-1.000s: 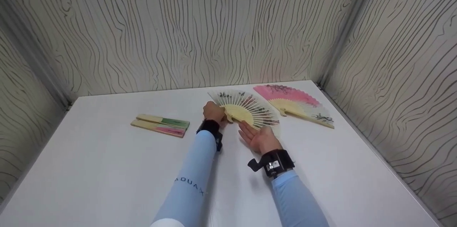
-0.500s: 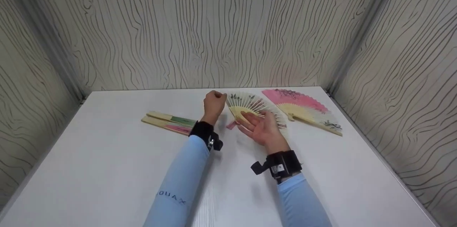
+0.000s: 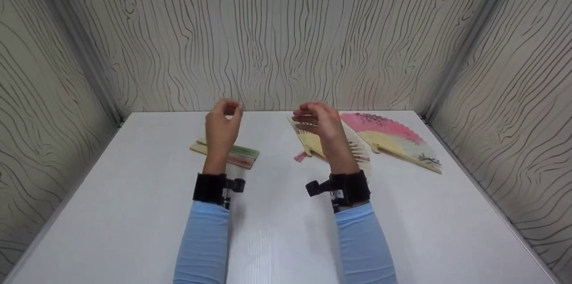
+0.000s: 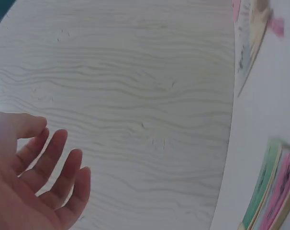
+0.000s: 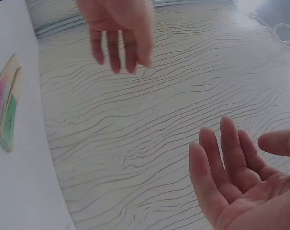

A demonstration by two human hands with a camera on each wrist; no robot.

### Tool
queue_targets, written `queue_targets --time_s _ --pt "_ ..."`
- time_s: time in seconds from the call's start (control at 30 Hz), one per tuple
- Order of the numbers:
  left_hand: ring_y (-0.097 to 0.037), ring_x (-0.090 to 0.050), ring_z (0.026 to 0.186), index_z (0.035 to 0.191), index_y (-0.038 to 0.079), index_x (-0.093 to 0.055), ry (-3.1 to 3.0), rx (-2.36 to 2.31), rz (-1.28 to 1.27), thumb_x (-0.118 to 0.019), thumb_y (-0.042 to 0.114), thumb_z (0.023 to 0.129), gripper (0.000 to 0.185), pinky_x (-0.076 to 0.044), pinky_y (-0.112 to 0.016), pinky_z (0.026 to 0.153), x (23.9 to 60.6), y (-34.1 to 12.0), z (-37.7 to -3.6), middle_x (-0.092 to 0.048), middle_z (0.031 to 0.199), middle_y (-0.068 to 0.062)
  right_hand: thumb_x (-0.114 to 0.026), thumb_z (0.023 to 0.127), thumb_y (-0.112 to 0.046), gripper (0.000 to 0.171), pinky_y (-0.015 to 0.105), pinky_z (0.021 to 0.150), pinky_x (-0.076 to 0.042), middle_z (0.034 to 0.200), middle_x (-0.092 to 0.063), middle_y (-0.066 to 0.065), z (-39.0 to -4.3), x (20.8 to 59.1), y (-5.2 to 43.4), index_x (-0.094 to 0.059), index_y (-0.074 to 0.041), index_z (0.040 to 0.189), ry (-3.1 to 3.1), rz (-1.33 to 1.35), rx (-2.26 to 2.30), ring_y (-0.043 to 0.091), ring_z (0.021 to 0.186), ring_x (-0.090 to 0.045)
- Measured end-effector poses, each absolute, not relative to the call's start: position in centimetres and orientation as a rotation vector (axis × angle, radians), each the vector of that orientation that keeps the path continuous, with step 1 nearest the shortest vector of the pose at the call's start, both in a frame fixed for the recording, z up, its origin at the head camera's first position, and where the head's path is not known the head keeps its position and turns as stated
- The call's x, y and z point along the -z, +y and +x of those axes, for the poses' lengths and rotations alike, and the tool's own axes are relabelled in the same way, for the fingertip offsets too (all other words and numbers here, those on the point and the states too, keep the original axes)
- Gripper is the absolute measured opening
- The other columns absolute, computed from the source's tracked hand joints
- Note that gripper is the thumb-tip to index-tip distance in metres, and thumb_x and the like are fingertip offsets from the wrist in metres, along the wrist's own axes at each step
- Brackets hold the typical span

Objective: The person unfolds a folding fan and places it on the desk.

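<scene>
while both of your hands hang above the white table (image 3: 286, 230) with nothing in them, the work looks about half done. your left hand (image 3: 222, 130), left of centre in the head view, has its fingers loosely bent and free; its wrist view shows them relaxed against the wall. your right hand (image 3: 322, 128), just right of centre, is likewise slack and holds nothing, palm and fingers plain in its wrist view.

two fans lie spread: the white fan (image 3: 313, 143) directly under and behind your right hand, a small pink tassel at its near end, and the pink fan (image 3: 391, 136) just beside it toward the right. two closed fans (image 3: 237, 155) lie side by side beneath your left hand, one with a green edge, one pink; judged from that, these are what is left.

around you stand only the wood-grain walls (image 3: 277, 29) filling the upper frame. nothing blocks the closed fans; your left hand is nearest them, though well above.
</scene>
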State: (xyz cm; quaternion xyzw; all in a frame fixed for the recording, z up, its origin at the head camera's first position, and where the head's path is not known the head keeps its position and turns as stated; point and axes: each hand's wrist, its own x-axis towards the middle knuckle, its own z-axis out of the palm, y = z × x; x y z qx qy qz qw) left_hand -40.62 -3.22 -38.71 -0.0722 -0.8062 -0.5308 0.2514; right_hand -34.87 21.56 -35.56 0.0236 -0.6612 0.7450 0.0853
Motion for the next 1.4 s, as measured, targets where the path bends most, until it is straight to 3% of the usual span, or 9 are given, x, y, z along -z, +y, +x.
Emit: queue_targets --time_s 0.13,0.3,0.53,0.77,0.87,1.03,1.1,1.27,1.4 --pt "-0.031 -0.074 0.11 0.114 0.004 -0.076 -2.185 1.274 -0.299 -0.072 0.019 0.106 0.017 -0.062 -0.045 0.094 39.1 -6.4 -41.0 -0.08 0.113 -0.015 -0.048 0.114 -0.013 0.024 0.032 0.087 -0.069 0.097 -0.079 0.005 -36.3 37.0 20.1 -0.069 -0.001 0.113 -1.933 0.036 -2.188 0.017 0.093 -0.078" --pt "-0.034 -0.07 0.123 0.123 0.006 -0.076 -2.432 1.164 -0.463 -0.07 0.013 0.106 0.019 -0.059 -0.053 0.108 41.4 -8.1 -42.0 -0.078 0.125 -0.014 -0.052 0.112 -0.014 0.023 0.029 0.082 -0.068 0.098 -0.081 0.009 -38.9 39.8 18.4 -0.072 -0.002 0.111 -2.123 -0.035 -1.982 0.015 0.089 -0.077" --pt "-0.038 -0.056 0.15 0.142 0.005 -0.069 -2.862 1.07 -0.512 -0.067 0.009 0.107 0.035 -0.045 -0.056 0.129 44.6 -7.7 -43.0 -0.067 0.151 -0.017 -0.054 0.111 -0.015 0.028 0.044 0.102 -0.063 0.121 -0.079 0.016 -41.0 43.1 16.1 -0.074 -0.002 0.124 -2.633 0.211 -1.549 0.03 0.115 -0.074" --pt "-0.04 -0.047 0.157 0.146 0.006 -0.066 -3.032 1.043 -0.444 -0.064 0.0 0.101 0.046 -0.038 -0.057 0.134 46.1 -7.0 -42.9 -0.06 0.16 -0.018 -0.054 0.108 -0.017 0.04 0.055 0.127 -0.047 0.151 -0.067 0.019 -41.1 45.4 14.6 -0.067 -0.002 0.144 -3.002 0.489 -1.141 0.039 0.147 -0.059" --pt "-0.041 -0.039 0.162 0.15 0.007 -0.064 -3.066 0.954 -0.456 -0.066 0.003 0.102 0.048 -0.033 -0.059 0.136 46.7 -7.1 -42.8 -0.055 0.165 -0.016 -0.054 0.11 -0.018 0.043 0.055 0.131 -0.042 0.157 -0.063 0.02 -40.8 46.0 13.9 -0.063 -0.004 0.15 -3.082 0.55 -1.07 0.04 0.152 -0.054" --pt "-0.04 -0.025 0.169 0.156 0.01 -0.059 -3.113 0.859 -0.408 -0.066 0.021 0.108 0.049 -0.016 -0.066 0.139 47.5 -7.7 -42.1 -0.05 0.169 -0.014 -0.052 0.11 -0.019 0.045 0.054 0.127 -0.046 0.151 -0.066 0.021 -40.6 46.6 13.1 -0.061 -0.004 0.151 -3.177 0.67 -0.992 0.04 0.143 -0.061" --pt "-0.041 -0.026 0.168 0.155 0.009 -0.059 -3.1 0.859 -0.38 -0.066 0.024 0.108 0.049 -0.013 -0.07 0.138 47.6 -7.8 -41.8 -0.054 0.166 -0.015 -0.052 0.11 -0.018 0.044 0.054 0.124 -0.049 0.148 -0.068 0.022 -40.6 46.7 12.9 -0.063 -0.005 0.15 -3.186 0.693 -0.97 0.039 0.138 -0.063" --pt "-0.041 -0.051 0.152 0.147 0.005 -0.066 -3.071 0.842 -0.342 -0.073 0.023 0.104 0.047 -0.025 -0.069 0.135 47.6 -7.6 -41.3 -0.065 0.149 -0.017 -0.052 0.11 -0.02 0.043 0.055 0.125 -0.048 0.147 -0.068 0.02 -40.5 46.6 13.2 -0.063 -0.005 0.149 -3.198 0.704 -0.964 0.039 0.139 -0.062" --pt "-0.039 -0.066 0.13 0.135 0.002 -0.072 -3.098 0.844 -0.344 -0.083 0.024 0.097 0.045 -0.045 -0.061 0.125 47.1 -7.4 -41.1 -0.073 0.134 -0.017 -0.052 0.111 -0.024 0.046 0.055 0.129 -0.044 0.154 -0.064 0.019 -40.3 46.2 13.7 -0.06 -0.004 0.152 -3.22 0.726 -0.942 0.039 0.146 -0.058"
